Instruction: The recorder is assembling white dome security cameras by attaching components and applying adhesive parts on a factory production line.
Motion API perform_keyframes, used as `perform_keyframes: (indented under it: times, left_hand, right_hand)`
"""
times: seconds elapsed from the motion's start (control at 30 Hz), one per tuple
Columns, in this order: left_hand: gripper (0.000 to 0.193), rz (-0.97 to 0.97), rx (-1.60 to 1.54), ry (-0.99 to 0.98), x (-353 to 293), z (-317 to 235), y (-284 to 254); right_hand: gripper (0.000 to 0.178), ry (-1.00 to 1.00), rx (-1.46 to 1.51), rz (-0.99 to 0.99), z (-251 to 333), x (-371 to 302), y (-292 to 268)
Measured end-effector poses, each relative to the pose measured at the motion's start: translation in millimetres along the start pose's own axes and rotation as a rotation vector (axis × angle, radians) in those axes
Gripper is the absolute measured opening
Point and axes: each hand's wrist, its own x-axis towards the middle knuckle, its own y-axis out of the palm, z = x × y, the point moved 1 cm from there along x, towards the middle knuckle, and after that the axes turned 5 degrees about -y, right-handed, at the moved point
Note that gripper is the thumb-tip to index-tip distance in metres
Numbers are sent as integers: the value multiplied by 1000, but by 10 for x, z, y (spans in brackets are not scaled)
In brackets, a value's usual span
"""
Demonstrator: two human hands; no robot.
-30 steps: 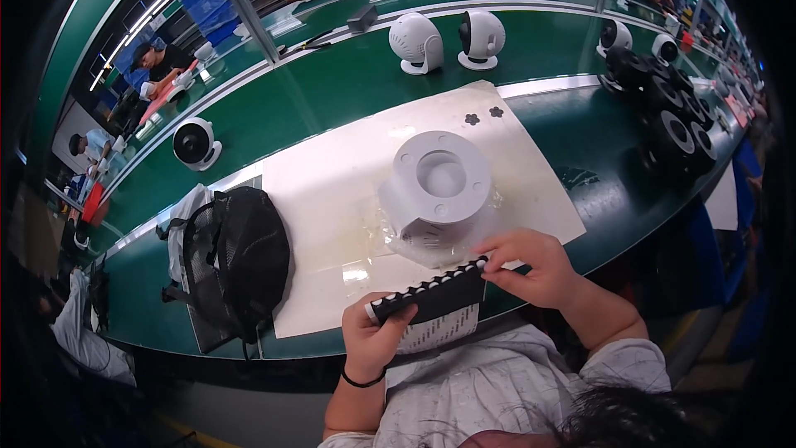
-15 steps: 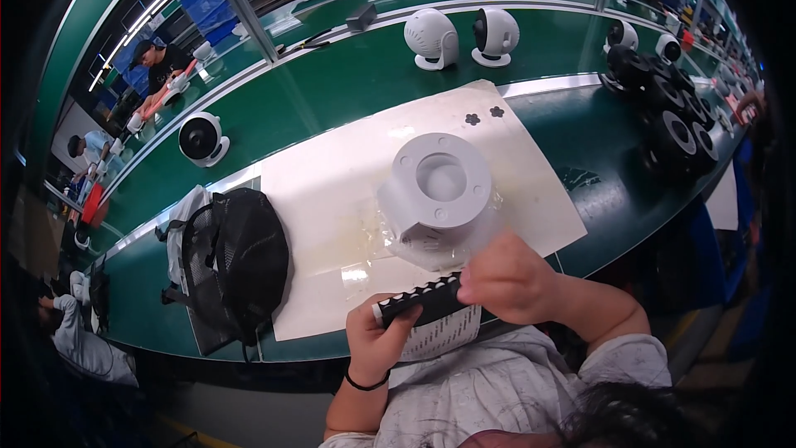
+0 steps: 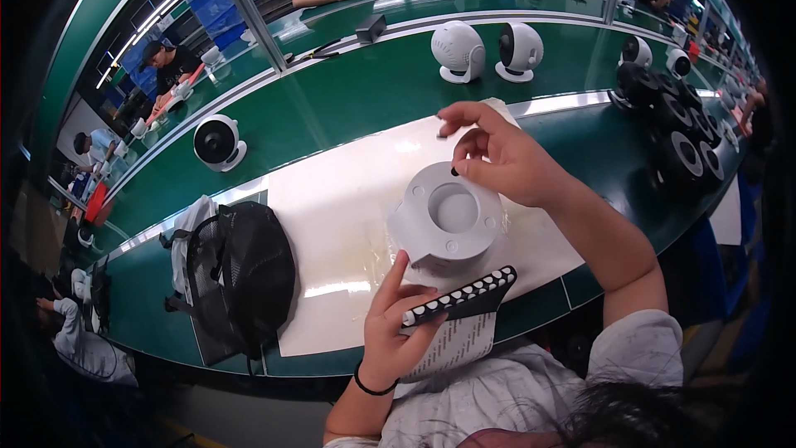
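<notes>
Visibly, the left hand (image 3: 396,340) grips a strip (image 3: 463,295) beside printed white paper (image 3: 456,343).

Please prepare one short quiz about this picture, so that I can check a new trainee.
1. Which hand holds the dotted strip?
2. True or false: the black bag lies left of the white unit.
3. The right hand is nearest to: a) the black bag; b) the dotted strip; c) the white unit.

Key:
1. The left hand.
2. True.
3. c.
</notes>
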Motion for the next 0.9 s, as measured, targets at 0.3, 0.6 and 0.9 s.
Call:
perform_keyframes:
  times: [0.3, 0.6, 0.9]
  left_hand:
    - [30, 77, 63, 41, -37, 67, -85]
    - [34, 70, 60, -11, -111, 81, -229]
    - [31, 51, 67, -34, -119, 63, -262]
  right_hand:
    - [46, -516, -773, 105, 209, -33, 104]
    - [49, -457, -747, 98, 539, 61, 308]
    - [42, -4, -210, 199, 335, 194, 547]
